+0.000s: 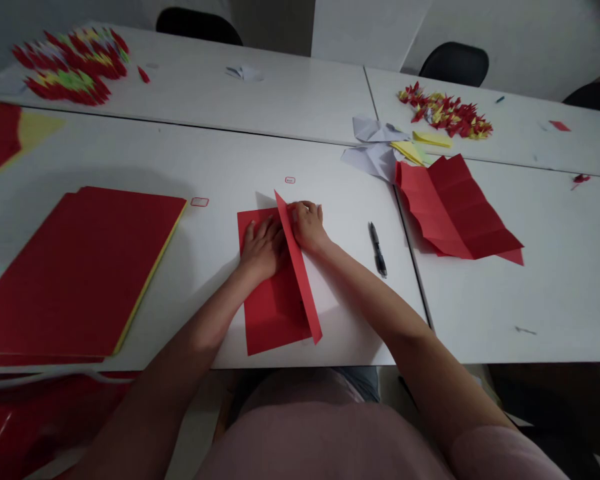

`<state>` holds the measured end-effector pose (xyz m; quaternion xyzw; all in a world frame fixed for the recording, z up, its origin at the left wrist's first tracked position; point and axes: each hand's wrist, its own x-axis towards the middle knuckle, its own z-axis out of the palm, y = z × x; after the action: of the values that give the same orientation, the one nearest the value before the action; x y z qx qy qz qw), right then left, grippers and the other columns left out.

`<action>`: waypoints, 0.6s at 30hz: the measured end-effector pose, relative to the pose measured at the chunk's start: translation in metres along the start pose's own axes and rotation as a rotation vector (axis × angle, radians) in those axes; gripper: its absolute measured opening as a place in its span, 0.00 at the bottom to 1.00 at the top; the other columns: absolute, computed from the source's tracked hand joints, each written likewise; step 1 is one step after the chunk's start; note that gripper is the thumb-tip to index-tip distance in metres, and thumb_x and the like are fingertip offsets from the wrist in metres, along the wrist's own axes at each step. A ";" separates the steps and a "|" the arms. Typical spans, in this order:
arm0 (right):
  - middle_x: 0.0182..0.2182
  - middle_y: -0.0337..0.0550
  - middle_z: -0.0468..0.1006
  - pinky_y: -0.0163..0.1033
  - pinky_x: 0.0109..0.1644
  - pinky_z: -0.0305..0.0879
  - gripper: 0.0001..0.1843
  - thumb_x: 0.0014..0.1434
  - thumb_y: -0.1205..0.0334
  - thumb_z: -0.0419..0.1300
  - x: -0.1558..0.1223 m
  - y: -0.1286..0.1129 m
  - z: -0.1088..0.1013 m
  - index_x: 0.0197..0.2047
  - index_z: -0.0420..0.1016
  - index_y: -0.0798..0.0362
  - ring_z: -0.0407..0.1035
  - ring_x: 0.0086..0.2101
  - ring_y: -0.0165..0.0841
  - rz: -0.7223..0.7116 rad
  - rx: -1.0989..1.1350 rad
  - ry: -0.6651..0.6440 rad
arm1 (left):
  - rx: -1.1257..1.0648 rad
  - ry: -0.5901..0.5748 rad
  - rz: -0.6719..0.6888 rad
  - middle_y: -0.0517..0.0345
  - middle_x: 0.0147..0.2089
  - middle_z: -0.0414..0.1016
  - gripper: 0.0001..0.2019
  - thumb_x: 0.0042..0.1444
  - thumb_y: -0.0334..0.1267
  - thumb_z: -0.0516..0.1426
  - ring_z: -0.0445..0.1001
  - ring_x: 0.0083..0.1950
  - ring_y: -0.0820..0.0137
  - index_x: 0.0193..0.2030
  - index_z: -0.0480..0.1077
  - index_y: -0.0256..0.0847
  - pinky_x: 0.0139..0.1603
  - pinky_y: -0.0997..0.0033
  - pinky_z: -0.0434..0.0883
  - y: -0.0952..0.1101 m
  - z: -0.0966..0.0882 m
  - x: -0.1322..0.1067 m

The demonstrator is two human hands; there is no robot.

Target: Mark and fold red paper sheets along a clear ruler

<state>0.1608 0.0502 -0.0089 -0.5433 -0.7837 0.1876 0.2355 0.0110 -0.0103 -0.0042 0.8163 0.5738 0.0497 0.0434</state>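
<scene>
My left hand [261, 250] lies flat on a sheet of red paper [273, 307], its fingers reaching the foot of a narrow folded flap [298, 267]. That flap of the same sheet rises tilted from the table, with its tip pointing up and away from me. My right hand [307, 227] sits against the flap's far side, near its upper end, with the fingers curled at the fold. The thumb of my right hand is hidden, so I cannot tell whether it pinches the paper.
A black pen [377, 249] lies right of my hands. A thick stack of red paper [75, 273] with yellow beneath stands to the left. A creased red sheet [455, 210] lies right, beside white and yellow scraps. Heaps of folded paper cranes [445, 112] lie on the far tables.
</scene>
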 end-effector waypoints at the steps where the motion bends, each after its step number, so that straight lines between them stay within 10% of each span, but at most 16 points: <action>1: 0.57 0.53 0.71 0.65 0.70 0.34 0.22 0.63 0.72 0.43 0.001 0.000 -0.001 0.58 0.65 0.52 0.53 0.63 0.45 -0.004 0.000 0.003 | -0.003 0.000 -0.002 0.48 0.72 0.58 0.26 0.67 0.44 0.44 0.45 0.76 0.56 0.70 0.58 0.42 0.74 0.45 0.37 0.000 0.000 0.000; 18: 0.58 0.54 0.69 0.56 0.70 0.43 0.29 0.56 0.76 0.46 -0.082 -0.012 -0.022 0.61 0.60 0.53 0.56 0.61 0.45 0.019 0.081 -0.053 | -0.020 -0.049 -0.027 0.50 0.74 0.55 0.30 0.66 0.43 0.48 0.43 0.76 0.50 0.74 0.49 0.48 0.74 0.41 0.37 0.004 -0.002 0.002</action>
<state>0.1885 -0.0304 0.0022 -0.5357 -0.7762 0.2356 0.2345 0.0155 -0.0100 -0.0013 0.8088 0.5832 0.0350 0.0664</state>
